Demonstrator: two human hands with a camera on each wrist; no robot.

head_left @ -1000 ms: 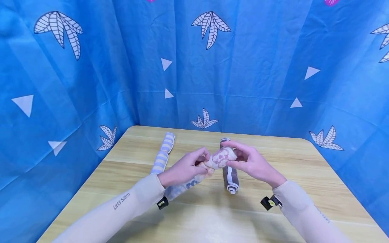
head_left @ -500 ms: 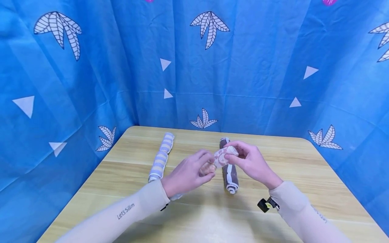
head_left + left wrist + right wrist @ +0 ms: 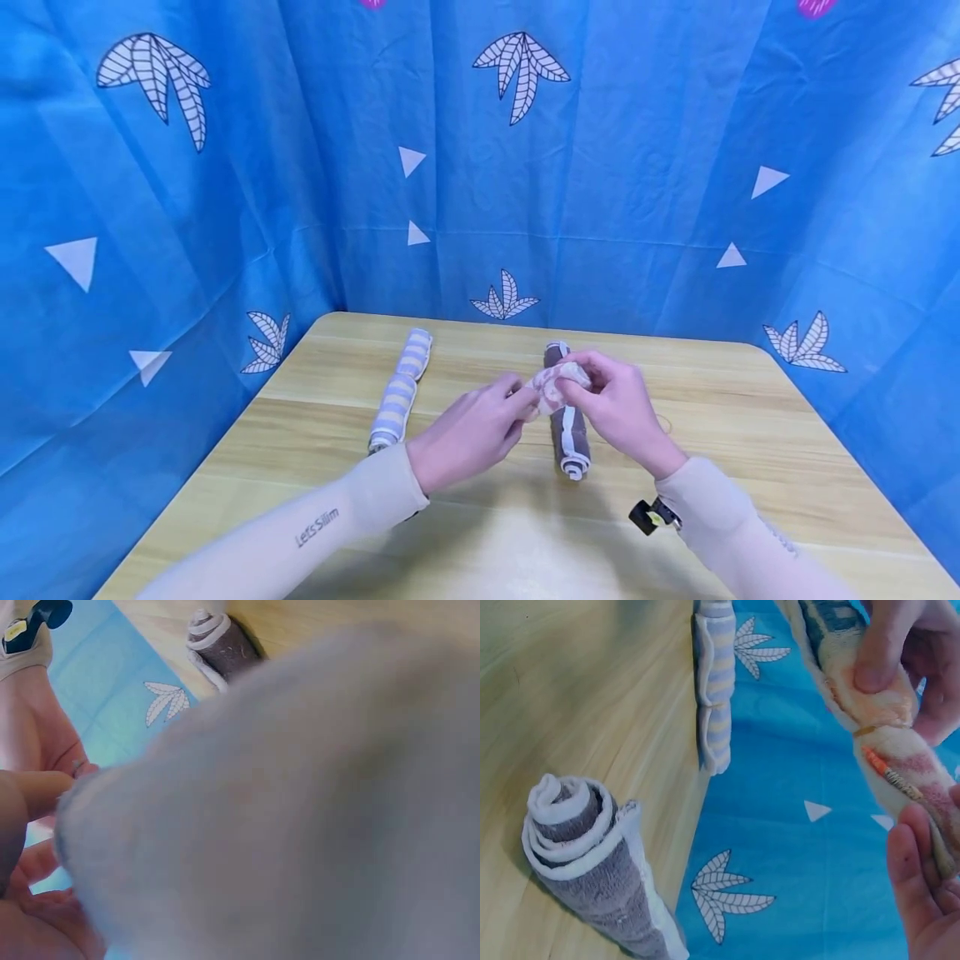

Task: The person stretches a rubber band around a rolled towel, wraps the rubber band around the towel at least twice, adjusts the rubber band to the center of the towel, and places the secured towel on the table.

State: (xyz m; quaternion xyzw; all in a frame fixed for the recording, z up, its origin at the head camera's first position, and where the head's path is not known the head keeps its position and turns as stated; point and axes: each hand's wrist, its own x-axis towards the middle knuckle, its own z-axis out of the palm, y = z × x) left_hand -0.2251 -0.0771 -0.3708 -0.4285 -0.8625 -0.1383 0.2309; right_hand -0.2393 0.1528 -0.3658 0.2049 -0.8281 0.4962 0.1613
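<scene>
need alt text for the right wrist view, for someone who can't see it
A person's left hand and right hand hold a patterned cloth roll with a thin tan band across it. On the wooden table lie a brown, white-edged roll and a lavender-and-cream striped roll, with a blue leaf-print curtain beyond.

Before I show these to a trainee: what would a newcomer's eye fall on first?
Probably the vivid blue curtain with white leaf prints, behind the wooden table. Next, the pale patterned cloth roll held by the left hand and right hand, over the table. A dark brown roll lies partly behind it in the head view, with a striped roll farther left.
</scene>
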